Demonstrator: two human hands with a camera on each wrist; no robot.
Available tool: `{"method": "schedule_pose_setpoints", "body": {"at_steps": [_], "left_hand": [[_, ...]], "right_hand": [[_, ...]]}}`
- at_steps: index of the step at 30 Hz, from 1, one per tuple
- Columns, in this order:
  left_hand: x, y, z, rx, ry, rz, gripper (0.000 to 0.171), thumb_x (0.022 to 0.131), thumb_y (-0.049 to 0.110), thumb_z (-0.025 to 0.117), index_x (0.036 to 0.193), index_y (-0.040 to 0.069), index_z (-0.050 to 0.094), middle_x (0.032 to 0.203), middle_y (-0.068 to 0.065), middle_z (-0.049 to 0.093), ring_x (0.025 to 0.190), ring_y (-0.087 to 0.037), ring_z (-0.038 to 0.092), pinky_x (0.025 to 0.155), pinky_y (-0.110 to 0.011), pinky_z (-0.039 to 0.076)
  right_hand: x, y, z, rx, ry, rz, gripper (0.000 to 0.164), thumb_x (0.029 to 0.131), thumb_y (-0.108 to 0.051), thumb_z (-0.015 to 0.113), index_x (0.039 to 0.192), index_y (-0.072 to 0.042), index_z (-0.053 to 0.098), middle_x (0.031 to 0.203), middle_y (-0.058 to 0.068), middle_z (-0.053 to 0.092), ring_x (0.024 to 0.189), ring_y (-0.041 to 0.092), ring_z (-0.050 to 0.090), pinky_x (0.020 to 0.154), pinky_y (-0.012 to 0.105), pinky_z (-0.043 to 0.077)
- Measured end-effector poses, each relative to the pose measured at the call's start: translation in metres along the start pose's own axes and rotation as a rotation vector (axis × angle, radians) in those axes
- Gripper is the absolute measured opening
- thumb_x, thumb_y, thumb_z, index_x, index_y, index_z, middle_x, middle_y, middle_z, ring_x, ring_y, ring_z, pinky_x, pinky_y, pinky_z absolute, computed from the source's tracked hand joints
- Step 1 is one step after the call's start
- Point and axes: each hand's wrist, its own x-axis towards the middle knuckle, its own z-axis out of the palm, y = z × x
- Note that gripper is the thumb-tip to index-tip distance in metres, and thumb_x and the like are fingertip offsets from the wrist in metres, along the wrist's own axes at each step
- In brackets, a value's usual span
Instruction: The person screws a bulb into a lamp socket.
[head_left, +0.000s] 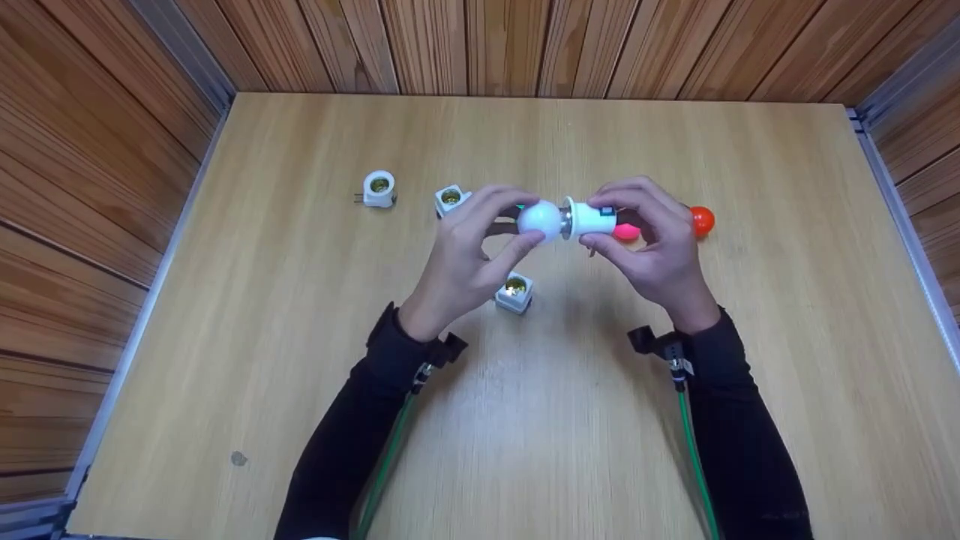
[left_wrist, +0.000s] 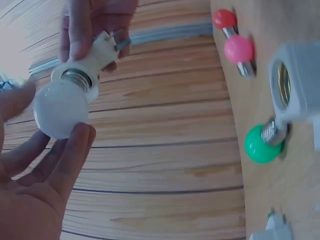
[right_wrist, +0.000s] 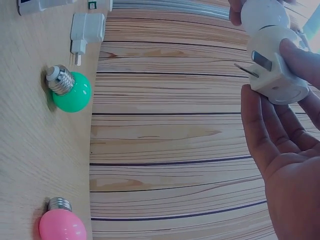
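Above the table, my left hand [head_left: 476, 255] holds a white round light bulb [head_left: 538, 220] between thumb and fingers. My right hand [head_left: 660, 244] grips a white plug-in lamp socket [head_left: 594, 220], its mouth turned left towards the bulb. The bulb's metal screw base stands at the socket's mouth, with some thread showing in the left wrist view; how deep it sits I cannot tell. Flat metal plug pins [right_wrist: 247, 70] stick out of the socket's side in the right wrist view.
White sockets lie beyond the left hand [head_left: 379, 189], [head_left: 451, 198] and nearer me [head_left: 514, 292]. A pink bulb [head_left: 627, 232] and a red-orange bulb [head_left: 703, 221] lie on the right. A green bulb [right_wrist: 74, 93] rests on the table. Wood-plank walls surround the tabletop [head_left: 525, 465].
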Motion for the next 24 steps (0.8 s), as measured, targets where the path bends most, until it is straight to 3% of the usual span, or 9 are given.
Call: {"method": "schedule_pose_setpoints", "body": {"at_steps": [4, 15, 24], "left_hand": [[0.0005, 0.0002, 0.0007, -0.053, 0.012, -0.028, 0.035, 0.103, 0.018, 0.071, 0.127, -0.007, 0.068, 0.123, -0.02, 0.07, 0.111, -0.025, 0.075, 0.095, -0.023, 0.065], [0.0015, 0.0042, -0.0038, -0.199, -0.005, -0.196, 0.042, 0.097, 0.015, 0.078, 0.132, -0.005, 0.066, 0.127, -0.019, 0.069, 0.114, -0.024, 0.074, 0.1, -0.027, 0.065], [-0.0005, 0.0041, -0.0034, -0.199, 0.002, -0.186, 0.04, 0.097, 0.014, 0.078, 0.13, -0.005, 0.068, 0.126, -0.018, 0.071, 0.111, -0.021, 0.075, 0.097, -0.028, 0.066]], "right_hand": [[0.0001, -0.0004, 0.0001, 0.011, 0.002, -0.003, 0.041, 0.075, 0.02, 0.084, 0.113, 0.01, 0.073, 0.109, 0.024, 0.069, 0.102, 0.009, 0.072, 0.093, 0.019, 0.064], [0.0006, -0.0035, -0.0016, 0.049, 0.02, -0.011, 0.041, 0.074, 0.019, 0.085, 0.112, 0.01, 0.073, 0.111, 0.019, 0.07, 0.105, 0.014, 0.071, 0.097, 0.021, 0.063], [0.0004, -0.0023, 0.0001, 0.063, 0.021, -0.016, 0.039, 0.074, 0.019, 0.085, 0.11, 0.012, 0.073, 0.112, 0.016, 0.07, 0.106, 0.016, 0.069, 0.097, 0.02, 0.063]]}}
